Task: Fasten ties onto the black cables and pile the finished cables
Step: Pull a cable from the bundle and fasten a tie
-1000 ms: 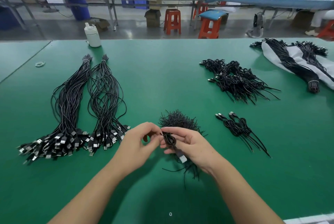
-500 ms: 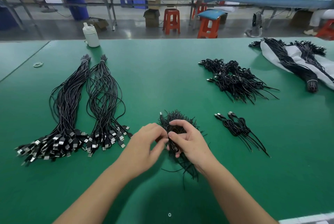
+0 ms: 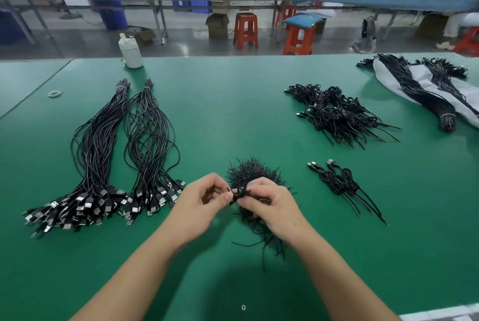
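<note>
My left hand (image 3: 204, 201) and my right hand (image 3: 272, 206) meet over the green table (image 3: 233, 113), both pinching a short black tie (image 3: 239, 192) wrapped on a coiled black cable whose loose tails (image 3: 267, 240) trail toward me under the right hand. Just behind the hands lies a bristly heap of black ties (image 3: 252, 170). Two long bundles of untied black cables (image 3: 121, 154) with USB plugs lie at the left. A small group of tied cables (image 3: 339, 180) sits to the right, with a bigger pile of tied cables (image 3: 337, 113) farther back.
A white bottle (image 3: 131, 52) stands at the table's far edge, a rubber band (image 3: 55, 93) lies at the far left. More cable bundles rest on a white sheet (image 3: 425, 87) at the far right. Stools and workbenches stand beyond the table.
The coiled cable's plug showed under my right hand a second ago and is now hidden. Both hands shifted slightly forward toward the tie heap and now twist a tie between the fingertips.
</note>
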`<state>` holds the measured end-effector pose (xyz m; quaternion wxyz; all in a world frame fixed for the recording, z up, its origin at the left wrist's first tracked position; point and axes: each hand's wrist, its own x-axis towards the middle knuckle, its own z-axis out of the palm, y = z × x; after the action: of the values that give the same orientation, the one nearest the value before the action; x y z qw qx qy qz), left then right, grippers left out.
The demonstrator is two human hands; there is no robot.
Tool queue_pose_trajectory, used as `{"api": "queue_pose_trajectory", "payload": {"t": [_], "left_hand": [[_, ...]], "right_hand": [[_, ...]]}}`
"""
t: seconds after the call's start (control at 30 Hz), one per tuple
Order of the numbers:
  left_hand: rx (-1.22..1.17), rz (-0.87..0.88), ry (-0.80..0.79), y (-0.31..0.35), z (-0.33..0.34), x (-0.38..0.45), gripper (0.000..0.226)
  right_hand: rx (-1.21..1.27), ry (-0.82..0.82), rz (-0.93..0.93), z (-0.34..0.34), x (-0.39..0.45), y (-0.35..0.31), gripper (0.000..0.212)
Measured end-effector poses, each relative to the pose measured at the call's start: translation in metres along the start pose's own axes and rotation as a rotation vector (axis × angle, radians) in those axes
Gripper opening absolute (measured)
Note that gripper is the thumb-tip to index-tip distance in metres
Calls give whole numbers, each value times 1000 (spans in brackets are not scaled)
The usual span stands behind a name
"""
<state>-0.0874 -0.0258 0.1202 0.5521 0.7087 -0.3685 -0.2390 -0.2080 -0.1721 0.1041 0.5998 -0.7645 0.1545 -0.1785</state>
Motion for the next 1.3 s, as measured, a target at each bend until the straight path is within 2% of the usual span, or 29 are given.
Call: {"api": "queue_pose_trajectory", "payload": {"t": [0.1,0.17,0.2,0.3,0.4,0.47,0.57,0.7,0.83,0.9,0.97,1.03,1.13,1.2,1.3], "left_hand": [[135,71,20,-1,2,-1,18],[268,151,55,0,5,-2,20],[340,206,71,1,6,-3,20],[473,364,79,4,8,-6,20],[551,414,75,4,11,-7,15],[566,394,84,2,12,-7,15],[524,326,110,3,11,-8,20],[340,112,111,1,6,-3,22],[136,-5,12,1,0,0,16],[135,-4,-7,1,0,-1,17],[167,13,0,1,1,-2,19],[242,66,22,3,3,-2,21],[433,231,58,10,4,-3,29],[522,355,54,13,5,-5,28],[562,456,57,10,8,-7,12]], "right_hand": [[-39,-13,7,-1,-1,-1,22],[-30,3,48,1,-1,-1,17],[8,17,69,2,0,-1,12],[185,37,111,6,1,0,22],[235,21,82,6,0,-2,14],[243,4,80,5,0,-2,12],[288,-49,84,3,-1,-3,24],[285,-188,89,-4,-2,-5,27],[111,-200,50,-5,-1,-6,34],[-11,-143,39,-5,0,-7,42],[-218,-72,-68,-6,1,-7,34],[-360,-30,-197,-7,2,-6,16],[-407,-49,-200,-7,1,-4,33],[-326,-99,-129,-7,0,-4,36],[-24,-225,23,-9,-3,-8,34]]}}
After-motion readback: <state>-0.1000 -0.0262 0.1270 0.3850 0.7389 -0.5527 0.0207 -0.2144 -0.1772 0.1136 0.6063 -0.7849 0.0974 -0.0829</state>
